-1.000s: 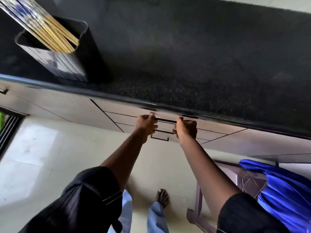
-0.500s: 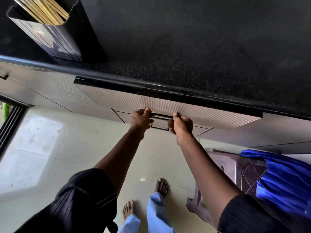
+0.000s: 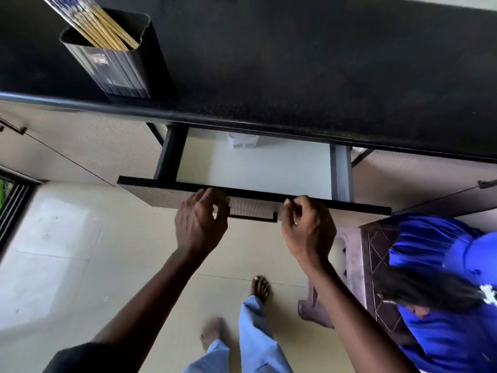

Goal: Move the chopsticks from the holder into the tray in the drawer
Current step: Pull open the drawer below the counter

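Note:
Several yellow chopsticks (image 3: 103,29) lean in a black ribbed holder (image 3: 121,70) at the left of the dark countertop, close to its front edge. Below the counter the drawer (image 3: 161,193) stands pulled out, its pale floor showing. A small white tray (image 3: 242,140) peeks out at the drawer's back, mostly hidden under the counter edge. My left hand (image 3: 200,224) curls on the drawer front at the left end of the handle (image 3: 252,217). My right hand (image 3: 306,227) curls at the handle's right end.
A person in blue (image 3: 451,278) crouches at the right, beside a brown plastic stool (image 3: 357,267). My bare feet (image 3: 259,288) stand on the pale tiled floor under the drawer. Closed cabinet fronts (image 3: 88,146) flank the drawer, and a dark window frame (image 3: 13,208) is at the far left.
Both hands have pulled the drawer from closed to well out of the cabinet, uncovering its floor and the white tray. The holder and chopsticks have stayed put on the counter.

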